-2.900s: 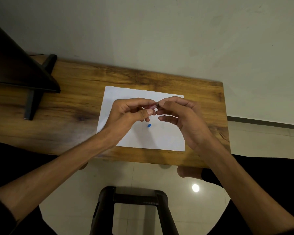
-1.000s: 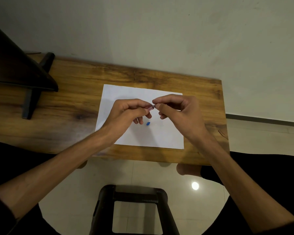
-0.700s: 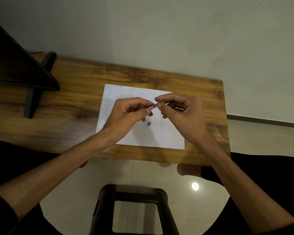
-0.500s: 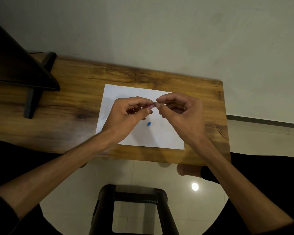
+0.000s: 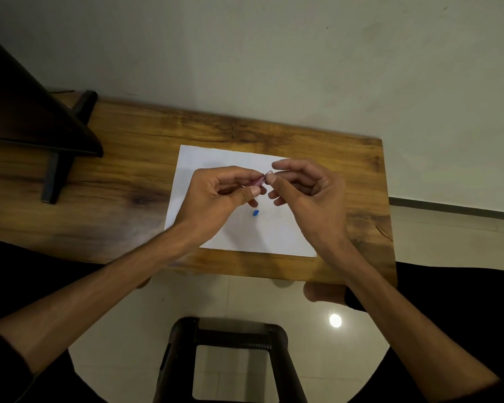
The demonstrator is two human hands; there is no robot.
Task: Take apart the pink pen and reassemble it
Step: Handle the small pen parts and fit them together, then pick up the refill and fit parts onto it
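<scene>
- Pen (image 5: 260, 180): a short pink, partly clear piece, held in the air above the paper (image 5: 216, 158), between the fingertips of both hands.
- Head view, left hand (image 5: 216, 196): fingers curled in, thumb and forefinger pinching the pen's left end; most of that end is hidden inside the grip.
- Head view, right hand (image 5: 309, 196): thumb and forefinger tips pinch the pen's right end, where a pale tip pokes up just past the thumbnail; the other fingers are loosely curled and spread under it, touching nothing.
- Both sets of fingertips nearly meet at the pen; only a small stretch of pink shows between them.
- Whether the pen is one piece or two pieces pressed together cannot be told, since it is small and dim here.
- Blue bit (image 5: 255, 213): a tiny part lying flat on the paper, just below the left fingertips and apart from both hands.
- Paper lies on a wooden table (image 5: 122, 170), under both hands and beyond the fingers on all sides.
- Dark stand (image 5: 35, 117): on the table, well to the left of the left hand.
- Black stool (image 5: 233, 338): on the tiled floor, below the wrists, near the bottom edge of the view.
- Both forearms reach in from the lower corners, bare to dark sleeves.
</scene>
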